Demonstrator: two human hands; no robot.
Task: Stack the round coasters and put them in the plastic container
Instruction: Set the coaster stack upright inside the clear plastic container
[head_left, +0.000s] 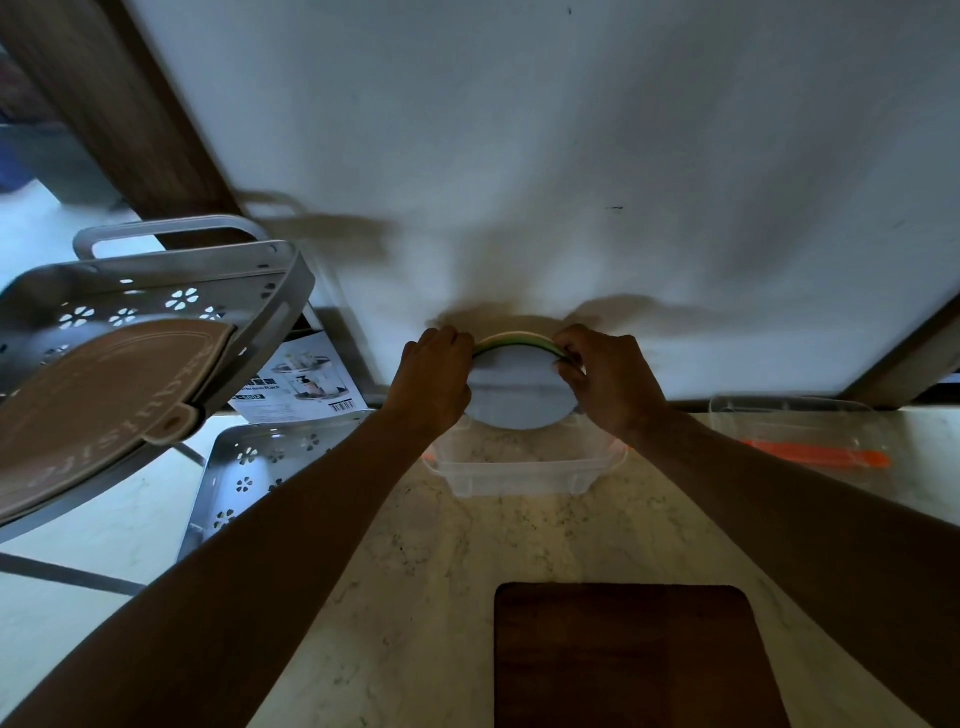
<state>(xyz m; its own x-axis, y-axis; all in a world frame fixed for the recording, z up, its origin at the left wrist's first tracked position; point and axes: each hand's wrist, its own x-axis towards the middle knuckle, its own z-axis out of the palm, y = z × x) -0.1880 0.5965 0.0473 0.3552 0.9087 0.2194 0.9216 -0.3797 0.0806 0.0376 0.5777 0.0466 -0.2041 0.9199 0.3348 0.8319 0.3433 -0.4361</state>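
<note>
A stack of round coasters (519, 389) stands on edge between my two hands, its pale grey face turned toward me and white and green rims showing along its top. My left hand (434, 382) grips the stack's left side and my right hand (605, 382) grips its right side. The stack's lower edge sits at the far rim of the clear plastic container (519, 475), which rests open on the marble counter (441, 597) close to the wall. I cannot tell whether the coasters touch the container's floor.
A grey perforated rack (156, 291) with a tan mat stands at the left, above a second perforated tray (249, 467) and a printed box (301, 384). A clear lid with an orange strip (810, 457) lies at right. A dark wooden board (634, 660) sits near me.
</note>
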